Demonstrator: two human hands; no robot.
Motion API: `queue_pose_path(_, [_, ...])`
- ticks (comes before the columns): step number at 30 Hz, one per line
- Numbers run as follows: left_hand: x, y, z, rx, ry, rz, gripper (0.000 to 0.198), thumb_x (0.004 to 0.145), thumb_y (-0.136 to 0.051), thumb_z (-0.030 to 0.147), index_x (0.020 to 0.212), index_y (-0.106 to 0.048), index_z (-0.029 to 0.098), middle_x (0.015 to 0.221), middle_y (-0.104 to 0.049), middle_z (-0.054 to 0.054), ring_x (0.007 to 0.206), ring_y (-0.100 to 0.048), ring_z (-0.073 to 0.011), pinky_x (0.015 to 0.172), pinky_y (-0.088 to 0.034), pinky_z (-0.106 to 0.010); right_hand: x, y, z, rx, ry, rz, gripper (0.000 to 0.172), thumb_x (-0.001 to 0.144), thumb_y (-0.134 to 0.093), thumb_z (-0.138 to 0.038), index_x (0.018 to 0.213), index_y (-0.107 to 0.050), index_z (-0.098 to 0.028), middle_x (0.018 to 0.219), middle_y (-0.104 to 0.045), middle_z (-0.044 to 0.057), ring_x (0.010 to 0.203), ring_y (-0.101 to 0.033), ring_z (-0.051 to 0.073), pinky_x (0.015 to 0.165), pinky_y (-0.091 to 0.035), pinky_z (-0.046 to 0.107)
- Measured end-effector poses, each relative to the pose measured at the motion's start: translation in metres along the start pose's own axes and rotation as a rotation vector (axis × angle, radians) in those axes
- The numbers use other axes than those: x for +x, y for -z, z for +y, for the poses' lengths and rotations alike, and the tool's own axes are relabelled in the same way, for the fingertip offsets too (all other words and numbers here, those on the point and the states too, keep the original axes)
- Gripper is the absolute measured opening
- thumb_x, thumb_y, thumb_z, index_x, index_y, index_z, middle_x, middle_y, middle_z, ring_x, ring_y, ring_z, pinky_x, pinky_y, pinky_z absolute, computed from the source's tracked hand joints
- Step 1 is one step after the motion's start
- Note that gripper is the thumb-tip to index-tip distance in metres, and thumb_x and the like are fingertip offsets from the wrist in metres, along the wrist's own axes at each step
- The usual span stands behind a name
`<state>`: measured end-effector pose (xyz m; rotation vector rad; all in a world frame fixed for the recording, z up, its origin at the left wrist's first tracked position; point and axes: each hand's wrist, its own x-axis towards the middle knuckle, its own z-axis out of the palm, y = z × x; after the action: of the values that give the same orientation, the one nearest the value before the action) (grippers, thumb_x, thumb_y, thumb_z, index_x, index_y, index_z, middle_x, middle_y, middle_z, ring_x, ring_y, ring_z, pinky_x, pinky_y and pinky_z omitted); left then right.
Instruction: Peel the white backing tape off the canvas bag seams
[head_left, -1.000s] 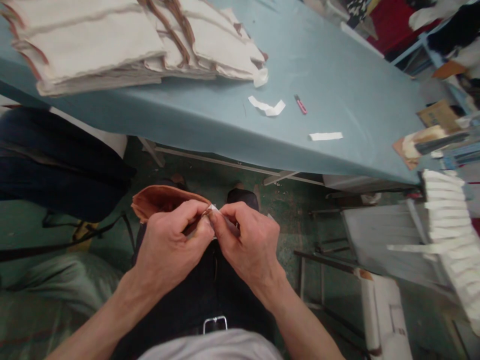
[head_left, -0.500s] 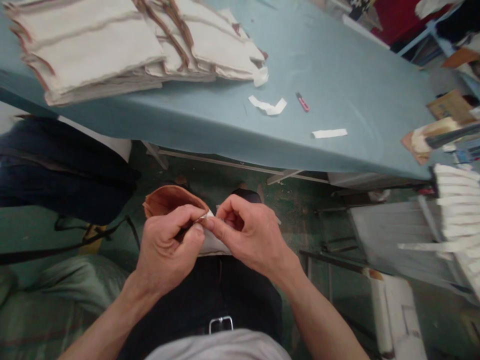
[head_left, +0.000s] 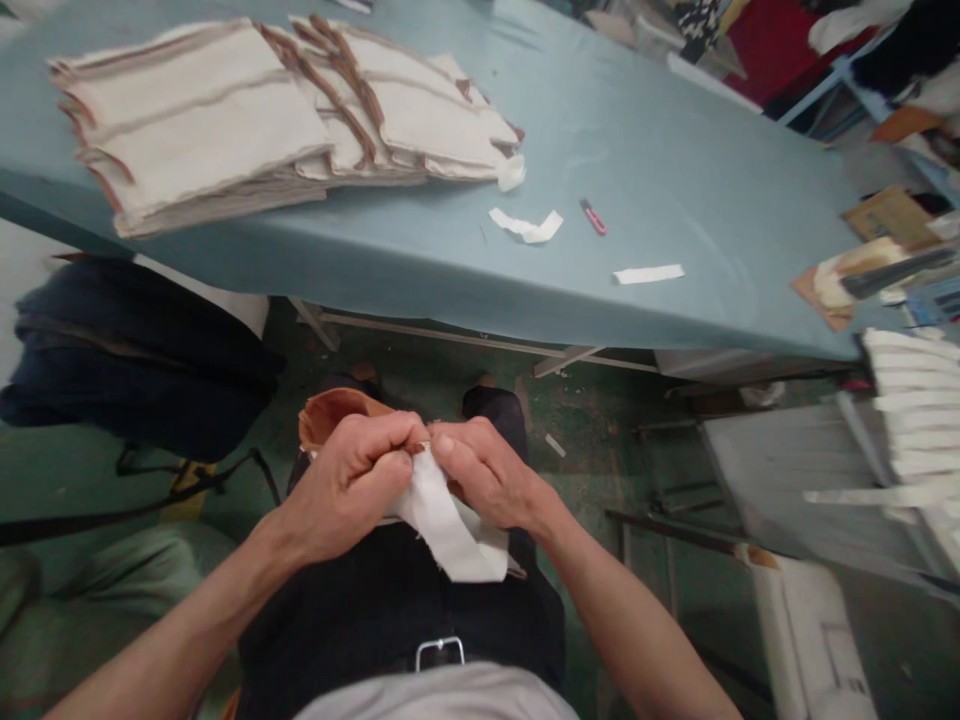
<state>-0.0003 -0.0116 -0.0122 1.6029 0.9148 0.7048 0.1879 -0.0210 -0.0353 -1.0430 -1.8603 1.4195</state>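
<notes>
My left hand (head_left: 360, 475) is closed, pinching the edge of a fabric piece, brown (head_left: 330, 408) on one face and off-white on the other. Beside it, thumb near thumb, my right hand (head_left: 487, 465) grips the same edge with curled fingers. A white strip (head_left: 450, 530) hangs down from between the hands over the fabric. The brown part opens like a tube left of my left hand. My fingers hide where the strip meets the edge.
On the blue-covered table (head_left: 675, 180) lie stacked off-white fabric pieces (head_left: 210, 120), a small pink-handled tool (head_left: 592, 217), a curved white strip (head_left: 525, 226) and a straight white scrap (head_left: 649, 274). A dark bag (head_left: 135, 350) is at left. White strips (head_left: 915, 400) hang at right.
My hands have drawn closer together, and my right hand has turned knuckles-up. The white strip now hangs loose below them. The brown opening sits lower and shows less.
</notes>
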Motion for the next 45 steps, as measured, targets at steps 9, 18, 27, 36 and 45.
queue_pose_path(9, [0.014,0.009,0.029,0.122,-0.116,-0.173,0.028,0.091,-0.043,0.013,0.089,-0.071,0.017,0.076,-0.066,0.003,0.062,-0.057,-0.0104,0.057,-0.043,-0.019,-0.005,0.028,0.01,0.045,0.017,0.443,0.045,0.111,-0.04,-0.052,0.088,-0.063,-0.021,0.078,-0.068,0.001,0.073,-0.064,0.016,0.071,-0.053,0.029])
queue_pose_path(18, [0.007,0.032,0.046,0.308,-0.147,-0.203,0.028,0.098,-0.046,0.018,0.103,-0.073,0.021,0.095,-0.078,0.0,0.085,-0.072,-0.0147,0.074,-0.054,-0.02,0.009,0.042,-0.037,-0.189,0.406,0.106,0.049,0.096,-0.069,-0.057,0.126,-0.062,-0.019,0.113,-0.076,0.01,0.097,-0.073,0.02,0.087,-0.054,0.032])
queue_pose_path(27, [-0.01,0.034,0.03,0.351,-0.048,-0.041,0.015,0.096,-0.051,0.02,0.096,-0.065,0.024,0.073,-0.071,0.007,0.056,-0.063,-0.0112,0.049,-0.043,-0.02,0.024,0.047,-0.046,-0.368,0.118,-0.174,0.035,0.094,-0.061,-0.038,0.068,-0.046,-0.021,0.061,-0.039,-0.008,0.055,-0.034,0.007,0.057,-0.02,0.027])
queue_pose_path(36, [-0.023,0.017,0.001,0.555,-0.364,0.156,0.021,0.094,-0.048,0.009,0.102,-0.059,0.025,0.077,-0.074,0.003,0.061,-0.071,-0.0147,0.057,-0.051,-0.026,0.019,0.023,-0.037,0.198,-0.176,-0.157,0.026,0.086,-0.065,-0.031,0.067,-0.05,-0.02,0.06,-0.039,-0.009,0.055,-0.032,0.007,0.052,-0.026,0.022])
queue_pose_path(45, [-0.029,-0.002,-0.023,0.691,-0.643,0.293,0.029,0.092,-0.048,0.0,0.11,-0.061,0.018,0.086,-0.079,-0.007,0.069,-0.075,-0.0182,0.063,-0.057,-0.027,0.007,-0.004,-0.021,0.758,-0.417,-0.075,0.028,0.075,-0.07,-0.043,0.069,-0.055,-0.02,0.058,-0.046,-0.008,0.048,-0.033,0.006,0.046,-0.026,0.02])
